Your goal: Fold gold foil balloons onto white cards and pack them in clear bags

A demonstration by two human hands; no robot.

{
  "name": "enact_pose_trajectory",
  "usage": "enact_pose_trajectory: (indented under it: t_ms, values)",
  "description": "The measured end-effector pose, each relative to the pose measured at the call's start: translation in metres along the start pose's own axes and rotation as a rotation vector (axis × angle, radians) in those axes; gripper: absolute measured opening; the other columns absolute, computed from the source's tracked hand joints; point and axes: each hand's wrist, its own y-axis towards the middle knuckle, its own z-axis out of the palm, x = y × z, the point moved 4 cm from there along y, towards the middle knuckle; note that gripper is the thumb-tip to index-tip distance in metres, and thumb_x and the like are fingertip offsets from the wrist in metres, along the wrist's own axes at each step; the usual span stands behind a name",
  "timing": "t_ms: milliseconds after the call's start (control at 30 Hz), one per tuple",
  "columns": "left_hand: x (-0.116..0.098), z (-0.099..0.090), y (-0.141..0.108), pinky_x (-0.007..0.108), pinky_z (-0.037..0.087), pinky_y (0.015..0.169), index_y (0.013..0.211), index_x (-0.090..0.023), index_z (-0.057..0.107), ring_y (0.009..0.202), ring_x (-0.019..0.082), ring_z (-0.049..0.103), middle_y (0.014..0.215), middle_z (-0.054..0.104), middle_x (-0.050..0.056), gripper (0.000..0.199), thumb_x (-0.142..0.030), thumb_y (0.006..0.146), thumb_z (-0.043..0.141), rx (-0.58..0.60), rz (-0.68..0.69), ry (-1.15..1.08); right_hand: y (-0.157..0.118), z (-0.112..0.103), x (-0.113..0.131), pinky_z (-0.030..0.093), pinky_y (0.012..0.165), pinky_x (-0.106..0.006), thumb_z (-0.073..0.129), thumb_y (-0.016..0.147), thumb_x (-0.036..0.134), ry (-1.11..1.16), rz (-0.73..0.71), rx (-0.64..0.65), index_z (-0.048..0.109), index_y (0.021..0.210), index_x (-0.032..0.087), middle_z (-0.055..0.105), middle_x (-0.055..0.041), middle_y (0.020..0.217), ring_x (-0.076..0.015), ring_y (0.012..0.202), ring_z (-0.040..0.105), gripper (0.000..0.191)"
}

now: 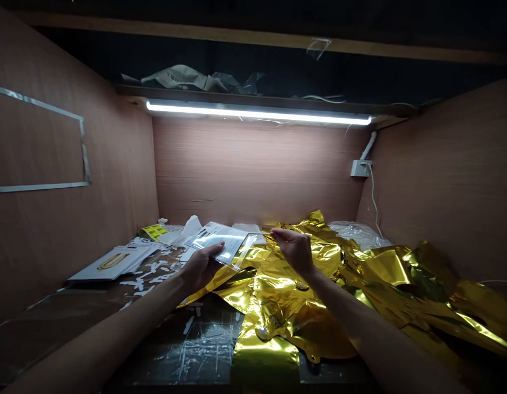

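My left hand (202,265) grips a clear plastic bag (243,254) with a white printed card (220,241) inside, thumb on top. My right hand (293,249) is closed in a pinch at the bag's right end. From its fingertips a thin pale straw-like strip (257,233) reaches to the bag's edge; whether it is a separate piece cannot be made out. Beneath and to the right of both hands lies a heap of shiny gold foil balloons (278,290), flat and crumpled.
White cards (114,262) with a gold U picture are stacked at left, near scattered white paper scraps (144,279) and a yellow label sheet (155,232). Clear plastic (356,234) lies back right. A lit tube (257,112) hangs above; a cable (374,200) runs down the right side.
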Motion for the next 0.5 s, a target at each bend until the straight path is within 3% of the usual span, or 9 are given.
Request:
enact_pose_trajectory:
  t_ms: [200, 367, 500]
  values:
    - [0.014, 0.009, -0.008, 0.031, 0.064, 0.082, 0.102, -0.003, 0.069, 0.079, 0.021, 0.076, 0.096, 0.077, 0.016, 0.014, -0.005, 0.094, 0.058, 0.07, -0.021, 0.085, -0.005, 0.017, 0.02, 0.06, 0.075, -0.031, 0.072, 0.092, 0.028, -0.01, -0.082, 0.053, 0.083, 0.098, 0.024, 0.081, -0.0056, 0.094, -0.0232, 0.081, 0.079, 0.013]
    - [0.01, 0.002, -0.003, 0.028, 0.063, 0.078, 0.098, -0.002, 0.07, 0.074, 0.02, 0.075, 0.092, 0.077, 0.018, 0.012, -0.004, 0.092, 0.06, 0.076, -0.062, 0.126, -0.003, 0.02, 0.011, 0.061, 0.071, -0.03, 0.073, 0.09, 0.032, 0.178, -0.038, 0.377, 0.082, 0.105, 0.027, 0.081, -0.0029, 0.092, -0.0217, 0.074, 0.078, 0.018]
    - [0.005, -0.005, -0.002, 0.028, 0.063, 0.075, 0.095, -0.005, 0.07, 0.07, 0.02, 0.074, 0.084, 0.076, 0.014, 0.011, -0.001, 0.086, 0.064, 0.094, -0.095, 0.171, -0.002, 0.016, 0.009, 0.062, 0.087, -0.038, 0.076, 0.089, 0.036, 0.298, -0.012, 0.469, 0.078, 0.116, 0.029, 0.078, -0.0042, 0.109, -0.0261, 0.092, 0.078, 0.028]
